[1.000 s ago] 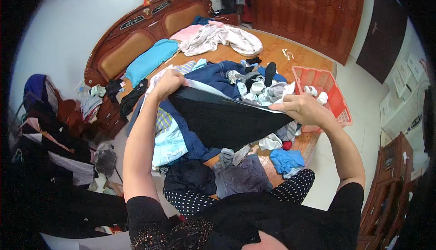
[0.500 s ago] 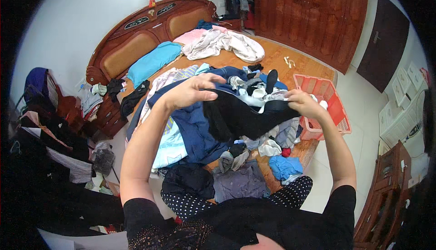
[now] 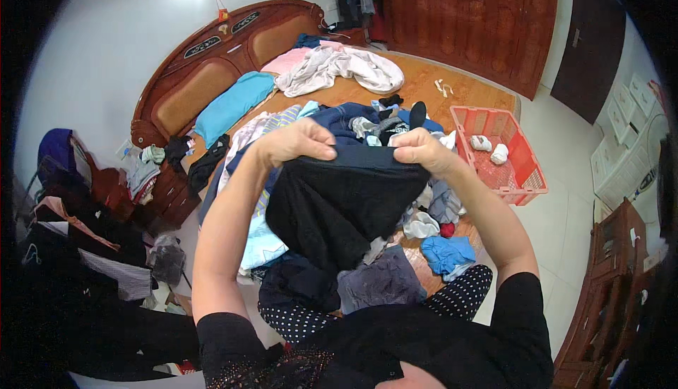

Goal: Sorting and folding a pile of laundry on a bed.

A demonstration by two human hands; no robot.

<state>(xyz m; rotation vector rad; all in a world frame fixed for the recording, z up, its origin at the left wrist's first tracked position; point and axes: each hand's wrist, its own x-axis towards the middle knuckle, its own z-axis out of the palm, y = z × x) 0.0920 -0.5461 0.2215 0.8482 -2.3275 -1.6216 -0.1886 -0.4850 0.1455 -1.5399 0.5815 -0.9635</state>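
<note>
A pair of black underpants (image 3: pixel 342 205) with a dark grey waistband hangs stretched in front of me. My left hand (image 3: pixel 300 142) pinches one end of the waistband, and my right hand (image 3: pixel 426 153) pinches the other. Behind the garment lies a heap of mixed clothes, among them dark blue cloth (image 3: pixel 332 117) and light blue cloth (image 3: pixel 263 242); the garment covers part of it. Close to my lap are a black bundle of cloth (image 3: pixel 300 283), a grey garment (image 3: pixel 381 282) laid flat and a blue folded cloth (image 3: pixel 450 253). A white crumpled piece (image 3: pixel 421 226) lies just beyond.
At the bed's right edge stands a red plastic basket (image 3: pixel 526 170) holding two white rolled bundles (image 3: pixel 498 154). A blue pillow (image 3: pixel 233 106) and a pale crumpled cover (image 3: pixel 342 71) lie near the wooden headboard (image 3: pixel 159 85). Dark clothes (image 3: pixel 92 255) are heaped at the left.
Both hands have come closer together and the waistband is now spread level between them. The underpants, bunched and tilted before, now hang down flat. My right hand moved left, uncovering the basket.
</note>
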